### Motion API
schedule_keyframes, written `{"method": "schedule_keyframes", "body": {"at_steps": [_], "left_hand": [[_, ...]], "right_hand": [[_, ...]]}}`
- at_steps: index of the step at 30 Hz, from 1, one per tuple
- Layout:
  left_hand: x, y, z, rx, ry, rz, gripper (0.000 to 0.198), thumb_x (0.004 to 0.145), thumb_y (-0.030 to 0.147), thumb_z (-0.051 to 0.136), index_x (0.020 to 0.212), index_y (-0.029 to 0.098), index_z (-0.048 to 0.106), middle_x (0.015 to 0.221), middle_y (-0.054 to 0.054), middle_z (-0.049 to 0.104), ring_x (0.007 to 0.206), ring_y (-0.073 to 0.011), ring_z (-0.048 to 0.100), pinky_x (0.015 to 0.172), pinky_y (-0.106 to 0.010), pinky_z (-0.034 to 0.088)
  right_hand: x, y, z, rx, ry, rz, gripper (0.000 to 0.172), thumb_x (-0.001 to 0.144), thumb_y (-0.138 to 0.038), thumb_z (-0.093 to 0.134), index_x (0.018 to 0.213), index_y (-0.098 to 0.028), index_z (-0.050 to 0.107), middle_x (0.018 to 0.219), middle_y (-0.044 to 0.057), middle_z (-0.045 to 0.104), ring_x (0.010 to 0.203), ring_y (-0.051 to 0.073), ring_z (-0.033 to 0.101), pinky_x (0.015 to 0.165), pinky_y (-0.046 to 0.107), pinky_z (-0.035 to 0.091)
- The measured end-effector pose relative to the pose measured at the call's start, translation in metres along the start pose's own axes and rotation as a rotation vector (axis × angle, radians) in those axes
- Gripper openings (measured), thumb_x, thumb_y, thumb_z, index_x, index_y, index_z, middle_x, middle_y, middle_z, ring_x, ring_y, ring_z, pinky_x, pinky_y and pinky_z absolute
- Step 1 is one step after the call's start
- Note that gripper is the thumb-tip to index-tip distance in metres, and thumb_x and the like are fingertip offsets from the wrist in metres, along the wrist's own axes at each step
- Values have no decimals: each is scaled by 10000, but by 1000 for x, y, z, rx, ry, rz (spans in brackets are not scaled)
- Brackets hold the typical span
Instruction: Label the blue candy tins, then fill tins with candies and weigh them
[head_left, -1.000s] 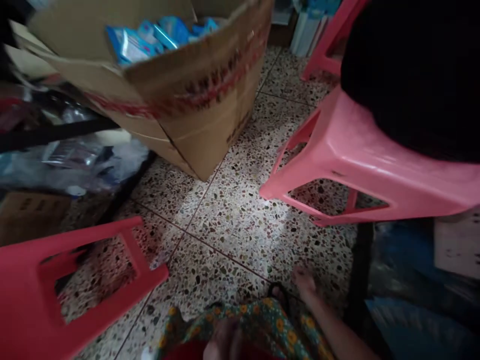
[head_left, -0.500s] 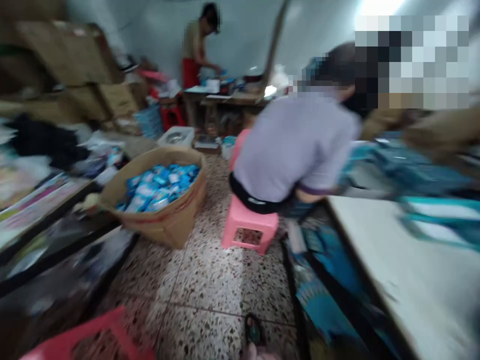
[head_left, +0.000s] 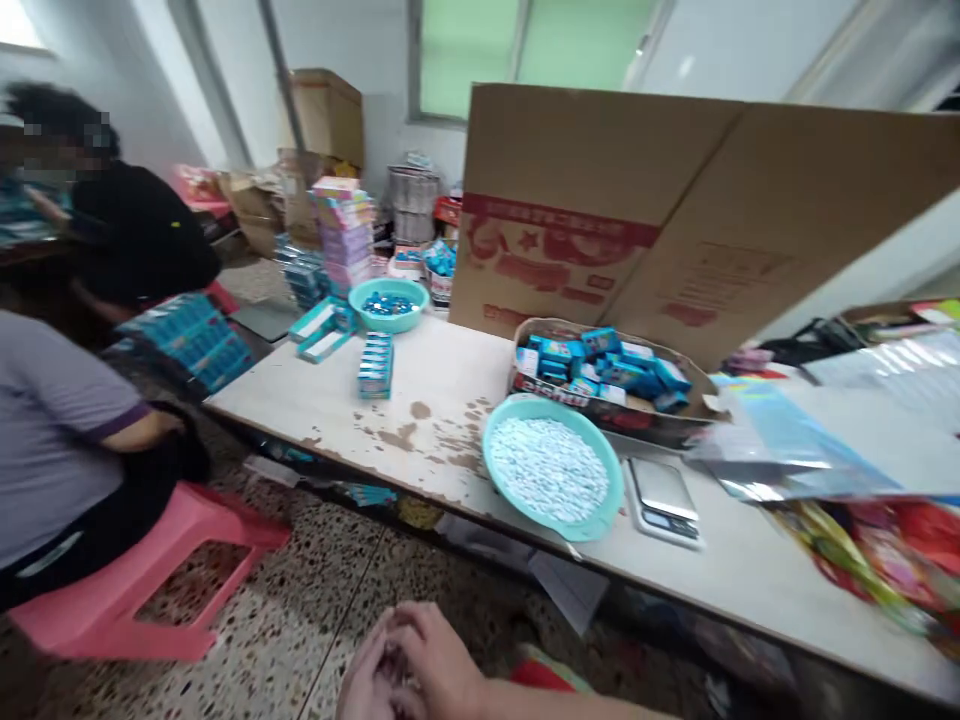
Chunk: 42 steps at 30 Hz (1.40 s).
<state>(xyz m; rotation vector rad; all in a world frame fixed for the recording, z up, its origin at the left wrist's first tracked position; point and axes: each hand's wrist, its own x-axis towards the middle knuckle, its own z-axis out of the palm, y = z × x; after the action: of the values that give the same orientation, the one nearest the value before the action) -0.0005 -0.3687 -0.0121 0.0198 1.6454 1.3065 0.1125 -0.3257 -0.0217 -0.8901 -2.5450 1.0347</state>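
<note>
My right hand (head_left: 444, 655) reaches in from the lower right with its fingers curled over. It meets my left hand (head_left: 361, 672) low in front of me, above the floor. Between them is a dark hollow, and whatever may be in it I cannot make out. Both hands are apart from the table, below its front edge. Nearest to them on the table stands a turquoise basin (head_left: 491, 470) filled with small white pieces. Just right of it lies a small digital scale (head_left: 664, 500).
A cut-down carton (head_left: 592, 398) of blue boxes stands behind the basin. A smaller turquoise basin (head_left: 409, 322) and a row of small boxes (head_left: 375, 365) are farther left. A tall cardboard sheet (head_left: 570, 150) rises behind. At left, a co-worker (head_left: 52, 420) sits on a pink stool (head_left: 97, 610).
My view has swung right, from the floor and the large carton to the long table. Both of my hands are now visible together at the bottom; the co-worker appears farther left.
</note>
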Motion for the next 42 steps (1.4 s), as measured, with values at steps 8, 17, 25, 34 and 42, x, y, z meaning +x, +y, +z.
{"method": "schedule_keyframes", "body": {"at_steps": [8,17,25,34,42], "left_hand": [[-27,24,188,87,-110,351,389,685,495,616,869,152,607,522,64,408,461,-73,398,417,-186,309],[-20,16,360,1387,-7,1040,675,867,520,387,1423,150,284,1490,-173,234,1381,-353,146,1089,-526,185],[3,-9,400,1595,143,893,784,826,673,273,1443,190,251,1502,-198,175,1347,-482,101,1012,-674,122],[35,2,430,1527,111,1027,780,792,658,410,1409,186,336,1466,-176,283,1365,-360,179,1076,-549,160],[22,16,434,1524,-238,963,586,835,589,396,1340,295,448,1390,-94,431,1286,-321,334,1041,-504,250]], "right_hand": [[-169,126,-156,209,142,477,198,735,-188,608,930,-201,641,890,34,653,829,195,595,770,294,460],[-300,309,-298,88,1063,845,616,767,-508,531,1233,-109,474,1182,168,532,1054,283,510,943,445,397],[-263,402,-325,327,1233,888,695,875,-544,291,1392,-79,277,1316,174,472,1204,221,462,1020,360,352],[-234,398,-308,368,1163,829,752,849,-597,362,1389,-74,314,1373,195,407,1272,300,382,1066,460,277],[-254,383,-316,169,1183,830,709,818,-597,454,1350,-138,361,1345,175,390,1223,314,404,1008,481,349]]}}
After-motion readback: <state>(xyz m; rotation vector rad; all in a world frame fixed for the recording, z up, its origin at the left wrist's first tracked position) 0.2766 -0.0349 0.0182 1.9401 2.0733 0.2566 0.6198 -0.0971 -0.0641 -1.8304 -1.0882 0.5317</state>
